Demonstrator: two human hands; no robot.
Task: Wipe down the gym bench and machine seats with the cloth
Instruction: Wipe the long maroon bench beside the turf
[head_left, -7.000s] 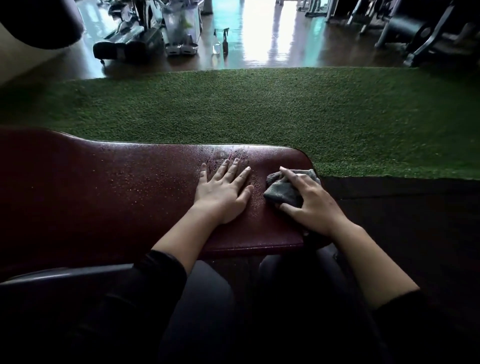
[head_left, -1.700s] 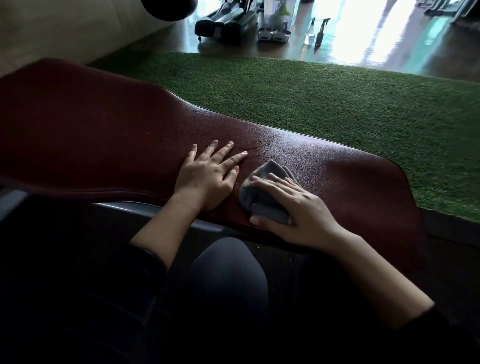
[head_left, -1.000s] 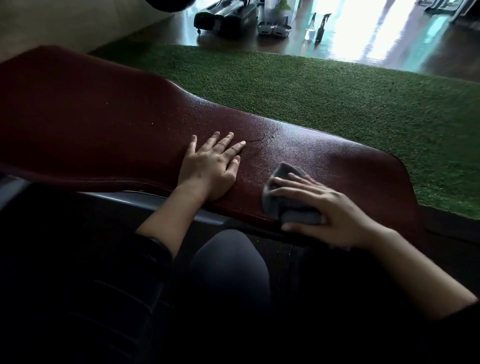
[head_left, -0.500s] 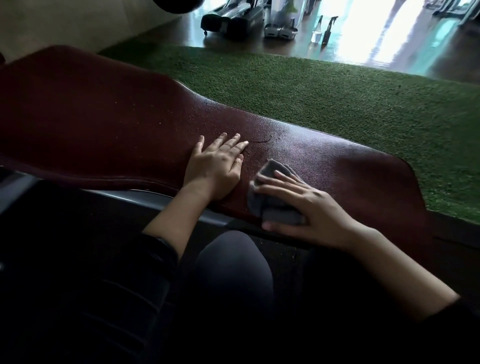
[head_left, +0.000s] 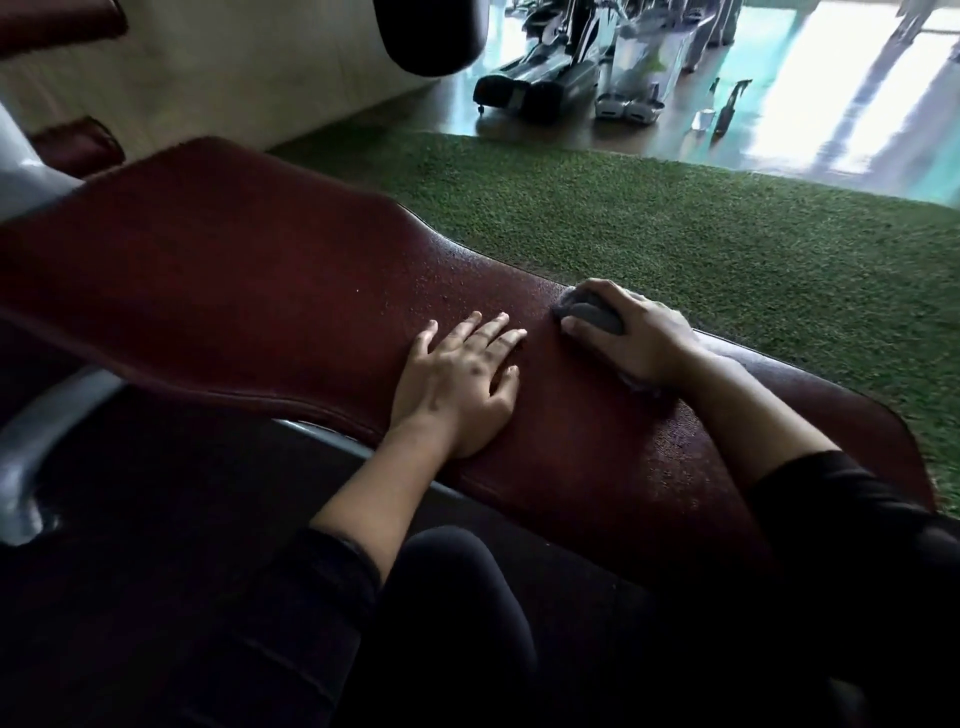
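1. Bench (head_left: 260, 291): dark red padded surface, running from upper left to lower right, with a grey metal frame (head_left: 36, 447) showing beneath its near edge. Fine droplets or speckles glint on the pad near the hands; the low light makes it hard to say which.

2. Left hand (head_left: 457, 384): laid flat on the bench pad, palm down, fingers straight and slightly spread, holding nothing. It sits in much the same spot on the pad as half a second ago.

3. Right hand (head_left: 634, 332): fingers curled over the cloth, pressing it onto the bench. Half a second ago it worked at the near edge, just beside the left hand; it is now at the far edge of the pad, next to the turf.

4. Cloth (head_left: 592, 314): grey, bunched, mostly covered by the right hand, lying on the far edge of the bench. A little of it also shows under the heel of the hand.

5. Turf (head_left: 727, 249): green strip beyond the bench.

6. Spray bottles (head_left: 724, 109): two, standing on the glossy floor past the turf, well apart from the bench.

7. Machines (head_left: 566, 67): dark gym equipment near the bottles. More of this background shows than before.
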